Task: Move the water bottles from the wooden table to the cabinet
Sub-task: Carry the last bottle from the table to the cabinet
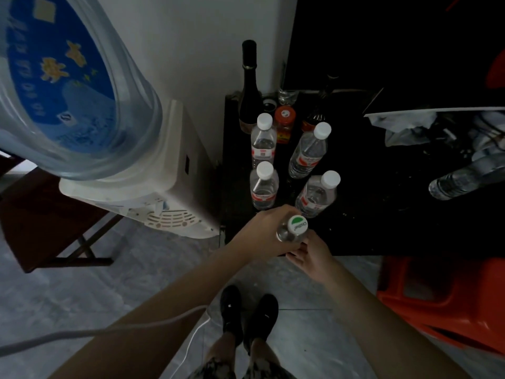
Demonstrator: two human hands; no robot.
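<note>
A clear water bottle (pixel 293 230) with a green and white cap stands upright at the near edge of the black cabinet top (pixel 369 228). My left hand (pixel 262 233) grips its left side. My right hand (pixel 308 253) touches its base from the right with loosely bent fingers. Behind it, several white-capped water bottles with red labels stand upright on the cabinet, the nearest ones at left (pixel 263 186) and right (pixel 318 194), two more behind them at left (pixel 263 138) and right (pixel 310 150).
A dark wine bottle (pixel 248 86), an orange-lidded jar (pixel 284 124) and a dark sauce bottle (pixel 318 110) stand at the cabinet's back. A clear bottle (pixel 461 179) lies at the right. A water dispenser (pixel 131 170) stands left; an orange stool (pixel 442 299) is right; a wooden table (pixel 35 214) is far left.
</note>
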